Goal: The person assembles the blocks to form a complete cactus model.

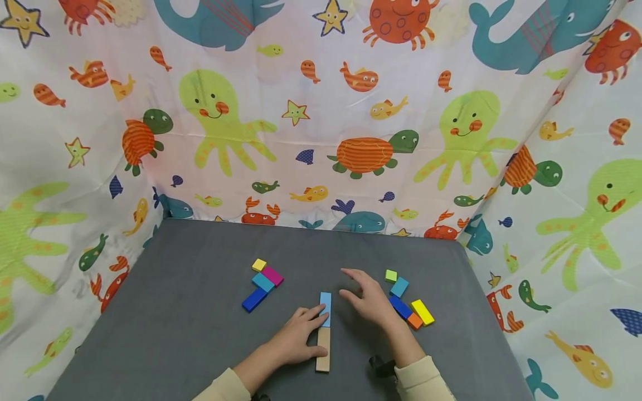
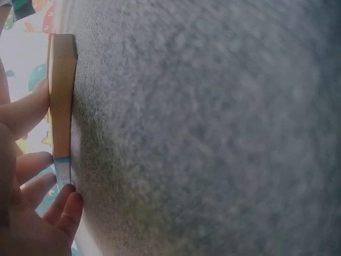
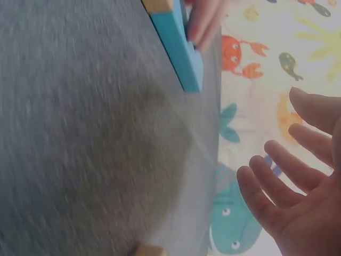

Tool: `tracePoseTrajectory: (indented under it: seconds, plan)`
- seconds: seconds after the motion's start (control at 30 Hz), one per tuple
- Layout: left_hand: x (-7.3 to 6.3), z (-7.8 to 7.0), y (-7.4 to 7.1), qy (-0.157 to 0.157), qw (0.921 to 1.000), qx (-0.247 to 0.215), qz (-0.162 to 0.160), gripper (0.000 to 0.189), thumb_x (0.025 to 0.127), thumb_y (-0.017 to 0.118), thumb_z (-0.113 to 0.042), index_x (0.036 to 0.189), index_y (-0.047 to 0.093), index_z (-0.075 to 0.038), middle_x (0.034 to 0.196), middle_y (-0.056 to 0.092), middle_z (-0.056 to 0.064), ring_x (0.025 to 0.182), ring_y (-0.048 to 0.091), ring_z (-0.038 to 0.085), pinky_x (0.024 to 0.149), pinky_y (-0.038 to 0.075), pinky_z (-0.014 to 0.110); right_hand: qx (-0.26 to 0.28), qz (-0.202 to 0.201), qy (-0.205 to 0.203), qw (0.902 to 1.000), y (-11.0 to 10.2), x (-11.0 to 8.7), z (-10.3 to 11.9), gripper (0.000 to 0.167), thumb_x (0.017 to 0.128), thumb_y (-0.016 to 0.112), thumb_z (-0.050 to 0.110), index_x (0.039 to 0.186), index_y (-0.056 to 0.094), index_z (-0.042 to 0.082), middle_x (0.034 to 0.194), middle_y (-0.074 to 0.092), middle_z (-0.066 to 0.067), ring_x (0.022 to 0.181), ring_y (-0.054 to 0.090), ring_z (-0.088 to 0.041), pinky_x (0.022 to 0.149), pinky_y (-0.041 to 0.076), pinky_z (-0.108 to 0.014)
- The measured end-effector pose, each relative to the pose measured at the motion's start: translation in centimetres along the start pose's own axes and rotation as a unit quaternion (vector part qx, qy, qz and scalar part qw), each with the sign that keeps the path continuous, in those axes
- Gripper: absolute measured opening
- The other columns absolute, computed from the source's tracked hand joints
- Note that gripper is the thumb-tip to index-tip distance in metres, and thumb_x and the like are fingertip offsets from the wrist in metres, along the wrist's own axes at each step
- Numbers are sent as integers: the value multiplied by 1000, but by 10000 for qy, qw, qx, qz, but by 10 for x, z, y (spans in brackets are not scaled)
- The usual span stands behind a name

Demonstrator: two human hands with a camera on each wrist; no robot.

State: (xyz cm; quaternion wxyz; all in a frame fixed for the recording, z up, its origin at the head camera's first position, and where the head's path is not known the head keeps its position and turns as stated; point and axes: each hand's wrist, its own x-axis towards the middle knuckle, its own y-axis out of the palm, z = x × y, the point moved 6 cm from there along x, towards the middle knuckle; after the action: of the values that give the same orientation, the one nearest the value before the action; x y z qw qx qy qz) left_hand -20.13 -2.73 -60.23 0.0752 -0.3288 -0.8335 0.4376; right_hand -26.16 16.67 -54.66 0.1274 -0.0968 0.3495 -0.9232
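A light blue block [image 1: 325, 307] and a plain wooden block [image 1: 323, 350] lie end to end in a straight line on the grey table. My left hand [image 1: 301, 335] rests on them from the left side, its fingertips on the light blue block and its thumb on the wooden one [image 2: 63, 101]. To the right, my right hand [image 1: 368, 296] hovers with fingers spread and nothing in it. In the right wrist view, the right hand [image 3: 298, 186] is apart from the light blue block [image 3: 178, 50].
Left of centre lie a yellow block [image 1: 259, 264], a magenta block [image 1: 273, 275], a teal block [image 1: 263, 282] and a dark blue block [image 1: 254, 299]. At right are green [image 1: 391, 275], teal [image 1: 399, 287], blue [image 1: 399, 307], orange [image 1: 414, 321] and yellow blocks [image 1: 423, 312]. A sea-animal curtain [image 1: 301, 184] surrounds the table.
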Motion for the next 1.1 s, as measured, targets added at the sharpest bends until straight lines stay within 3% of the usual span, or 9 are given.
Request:
tracePoseTrajectory:
  seconds: [0.27, 0.6, 0.87, 1.0, 1.1]
  plan:
    - [-2, -4, -2, -73, 9999, 67, 138, 79, 96, 77, -49, 162, 46, -20, 174, 31, -1, 141, 41, 24, 112, 47, 48, -190, -368, 54, 9991, -30, 1, -12, 57, 99, 77, 17, 151, 57, 7, 150, 59, -17, 129, 61, -40, 99, 58, -54]
    - [-1, -4, 1, -55, 9997, 154, 195, 78, 97, 76, -49, 163, 44, -21, 175, 28, 0, 144, 39, 26, 113, 46, 49, -576, -1314, 320, 9891, -72, 0, -24, 53, 94, 81, 14, 143, 63, 4, 140, 64, -23, 126, 62, -43, 98, 56, -60]
    - [0, -5, -2, -59, 9998, 20, 187, 79, 98, 75, -47, 164, 43, -18, 175, 27, 2, 145, 39, 28, 113, 45, 53, -678, -1293, 832, 9858, -87, 7, -51, 53, 96, 80, 15, 144, 63, 3, 139, 63, -26, 124, 61, -45, 97, 55, -59]
    - [0, -5, -2, -114, 9997, 27, 217, 79, 98, 75, -48, 164, 42, -19, 175, 27, 1, 145, 38, 28, 114, 45, 53, -555, -1134, 1168, 9851, -90, 9, -66, 56, 96, 79, 16, 147, 60, 4, 144, 60, -27, 107, 65, -41, 93, 56, -56]
    - [1, -5, 0, -151, 9996, 34, 250, 80, 98, 75, -49, 164, 42, -20, 176, 26, -1, 145, 38, 27, 114, 45, 52, -486, -959, 1421, 9840, -89, 10, -76, 59, 97, 78, 15, 150, 57, 3, 149, 56, -28, 111, 63, -42, 100, 53, -58]
